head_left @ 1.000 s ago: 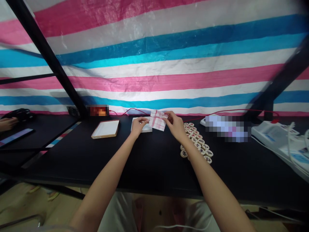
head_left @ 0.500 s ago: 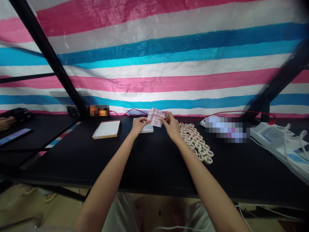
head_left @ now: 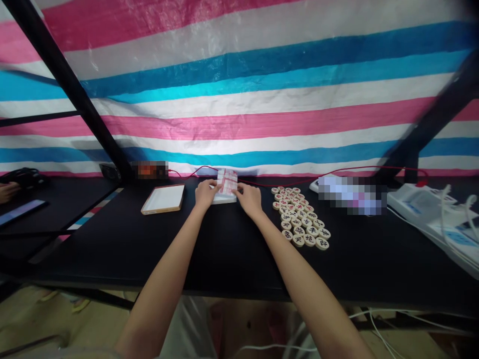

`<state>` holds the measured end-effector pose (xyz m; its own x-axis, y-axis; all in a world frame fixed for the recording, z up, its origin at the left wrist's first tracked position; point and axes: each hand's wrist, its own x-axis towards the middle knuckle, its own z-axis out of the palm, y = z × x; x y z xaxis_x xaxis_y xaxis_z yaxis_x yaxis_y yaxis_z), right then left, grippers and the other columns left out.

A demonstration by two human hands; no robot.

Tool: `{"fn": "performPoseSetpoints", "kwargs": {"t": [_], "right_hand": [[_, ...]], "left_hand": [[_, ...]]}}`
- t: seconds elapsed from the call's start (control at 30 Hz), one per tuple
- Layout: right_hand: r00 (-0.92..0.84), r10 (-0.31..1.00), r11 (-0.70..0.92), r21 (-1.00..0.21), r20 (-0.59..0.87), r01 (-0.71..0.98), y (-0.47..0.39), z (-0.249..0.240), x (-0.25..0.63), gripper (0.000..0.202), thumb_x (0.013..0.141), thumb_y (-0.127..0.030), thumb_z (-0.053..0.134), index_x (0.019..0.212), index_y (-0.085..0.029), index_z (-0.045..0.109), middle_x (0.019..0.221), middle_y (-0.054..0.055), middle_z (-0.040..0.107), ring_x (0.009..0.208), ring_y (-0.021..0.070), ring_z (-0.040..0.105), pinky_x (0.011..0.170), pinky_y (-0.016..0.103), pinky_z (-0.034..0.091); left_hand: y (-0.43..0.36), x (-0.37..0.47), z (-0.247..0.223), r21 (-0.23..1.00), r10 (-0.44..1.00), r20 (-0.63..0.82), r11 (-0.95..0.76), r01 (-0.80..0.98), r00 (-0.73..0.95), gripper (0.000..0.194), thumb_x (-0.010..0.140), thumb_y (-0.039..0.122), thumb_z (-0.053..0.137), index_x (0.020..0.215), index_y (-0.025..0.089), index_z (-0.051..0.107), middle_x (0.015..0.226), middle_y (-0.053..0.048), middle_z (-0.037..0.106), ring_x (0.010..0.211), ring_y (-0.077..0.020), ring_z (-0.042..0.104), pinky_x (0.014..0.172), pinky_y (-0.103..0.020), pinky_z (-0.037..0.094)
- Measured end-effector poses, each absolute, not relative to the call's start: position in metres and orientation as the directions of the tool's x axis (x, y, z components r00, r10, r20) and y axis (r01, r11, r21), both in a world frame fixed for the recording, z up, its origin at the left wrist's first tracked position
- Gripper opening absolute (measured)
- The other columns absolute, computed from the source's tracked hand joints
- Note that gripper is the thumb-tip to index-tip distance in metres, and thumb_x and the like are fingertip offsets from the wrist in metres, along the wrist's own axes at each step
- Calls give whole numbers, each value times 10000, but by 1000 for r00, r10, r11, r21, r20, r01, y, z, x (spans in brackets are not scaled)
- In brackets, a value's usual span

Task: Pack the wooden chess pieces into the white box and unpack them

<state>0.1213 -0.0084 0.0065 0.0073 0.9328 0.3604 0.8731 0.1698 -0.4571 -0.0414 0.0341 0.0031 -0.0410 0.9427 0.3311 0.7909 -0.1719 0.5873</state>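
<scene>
between 2 hands (head_left: 227, 195), the checkered sheet (head_left: 227, 181) lies gripped.

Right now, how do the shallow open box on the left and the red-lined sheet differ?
The shallow box lies on the black table, untouched; the red-lined sheet is held between left hand and right hand. The box is plain white inside with brownish sides; the sheet is whitish with crossing red lines.

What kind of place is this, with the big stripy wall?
It looks like a makeshift shared workspace, though I can't be sure. A striped plastic sheet hangs as a wall, black bars frame the dark table, and another person's hand shows on the left.
</scene>
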Motion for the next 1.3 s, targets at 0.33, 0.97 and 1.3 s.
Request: {"fn": "performPoseSetpoints", "kwargs": {"t": [0.33, 0.97, 1.3], "right_hand": [[-96, 925, 206, -272, 367, 940, -13, 3, 121, 234, 903, -329, 431, 1017, -244, 617, 971, 40, 674, 930, 162, 563, 725, 304, 236], [-164, 904, 227, -118, 396, 967, -18, 4, 116, 255, 889, -253, 436, 1103, -228, 573, 961, 71, 670, 892, 197, 547, 711, 331, 217], [-102, 931, 167, -160, 351, 973, -22, 11, 117, 184, 880, -238, 435, 1018, -210, 553, 912, 59, 670, 854, 183, 583, 752, 324, 256]], "left_hand": [[27, -43, 7, 320, 987, 161, -62, 945, 10, 293, 791, 460, 505, 891, 228, 655, 1063, -75, 613, 1040, -277, 490, 853, -404, 369], [14, -40, 18, 181, 990, 138, -25, 983, -1, 300, 814, 441, 471, 896, 229, 666, 1104, -105, 538, 1085, -286, 428, 877, -402, 363], [24, -39, 3, 139, 985, 160, -88, 986, 65, 265, 765, 418, 523, 853, 223, 679, 1070, -123, 549, 1059, -314, 436, 860, -443, 356]]}}
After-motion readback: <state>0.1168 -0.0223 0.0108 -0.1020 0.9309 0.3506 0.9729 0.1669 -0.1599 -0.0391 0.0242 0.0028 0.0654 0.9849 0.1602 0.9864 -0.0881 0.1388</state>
